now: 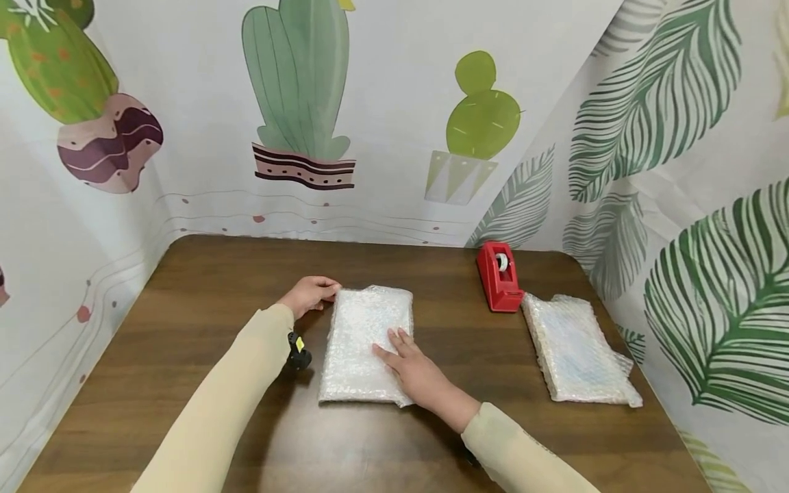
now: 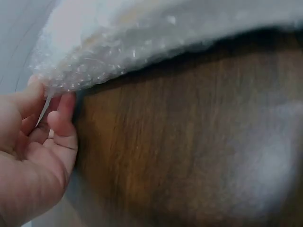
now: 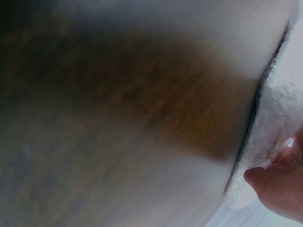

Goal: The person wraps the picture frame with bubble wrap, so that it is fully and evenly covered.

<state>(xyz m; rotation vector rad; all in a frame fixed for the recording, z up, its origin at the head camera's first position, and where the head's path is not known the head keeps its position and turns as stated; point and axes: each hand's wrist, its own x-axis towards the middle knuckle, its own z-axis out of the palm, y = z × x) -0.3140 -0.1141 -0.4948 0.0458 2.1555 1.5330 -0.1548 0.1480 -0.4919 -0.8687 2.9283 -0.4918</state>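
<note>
A flat bundle in bubble wrap (image 1: 364,349) lies on the table in front of me. At its far left corner my left hand (image 1: 308,296) pinches the wrap between thumb and fingers. The left wrist view shows the thumb (image 2: 32,97) against the bubbly edge, with a thin clear strip hanging between the fingers. My right hand (image 1: 422,375) rests on the bundle's right side, its fingers spread over the top. In the right wrist view the right thumb (image 3: 258,177) lies along the wrap near the bundle's edge.
A red tape dispenser (image 1: 501,279) with a white roll stands at the back right of the wooden table (image 1: 456,322). Beside it, near the right edge, lies a second bubble-wrapped bundle (image 1: 579,352). A patterned cloth (image 1: 394,103) hangs behind the table.
</note>
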